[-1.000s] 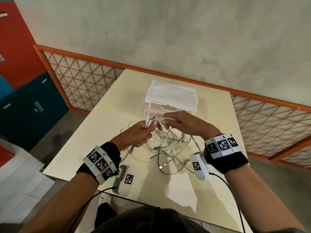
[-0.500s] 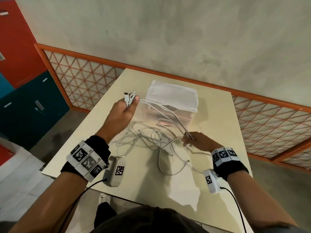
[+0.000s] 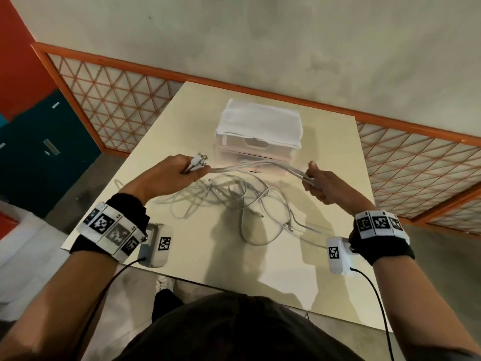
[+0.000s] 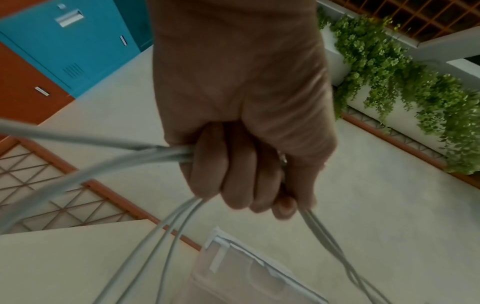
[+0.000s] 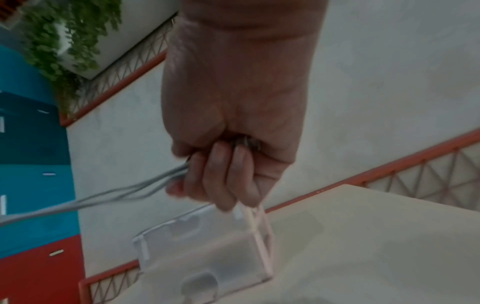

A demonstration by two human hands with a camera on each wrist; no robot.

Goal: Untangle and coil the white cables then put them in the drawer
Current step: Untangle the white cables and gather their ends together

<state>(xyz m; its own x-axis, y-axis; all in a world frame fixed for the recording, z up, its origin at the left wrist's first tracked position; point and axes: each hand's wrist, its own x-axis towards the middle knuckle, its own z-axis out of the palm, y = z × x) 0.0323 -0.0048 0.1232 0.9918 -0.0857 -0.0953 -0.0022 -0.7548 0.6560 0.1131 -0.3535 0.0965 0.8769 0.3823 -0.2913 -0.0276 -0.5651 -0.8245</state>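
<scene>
My left hand (image 3: pixel 179 169) grips a bundle of white cables (image 3: pixel 256 166) near their plug ends (image 3: pixel 199 160), which stick out past the thumb. My right hand (image 3: pixel 316 182) grips the same strands further along, so they stretch between both fists above the table. The rest of the cables (image 3: pixel 234 201) lie in a loose tangle on the beige table (image 3: pixel 161 131) below. In the left wrist view my fingers (image 4: pixel 233 176) curl round the cables (image 4: pixel 124 162). The right wrist view shows my fingers (image 5: pixel 221 176) closed on the cables (image 5: pixel 124 193). The translucent drawer unit (image 3: pixel 256 138) stands behind, its drawer shut.
A white cloth (image 3: pixel 260 119) covers the drawer unit's top. An orange lattice railing (image 3: pixel 117 97) runs behind and beside the table. Blue and red lockers (image 3: pixel 33 142) stand at the left. Green hanging plants (image 4: pixel 405 82) show in the left wrist view.
My right hand rose from the table and moved right, sliding along the strands. My left hand came down and toward me with the plug ends. The strands now stretch between both hands.
</scene>
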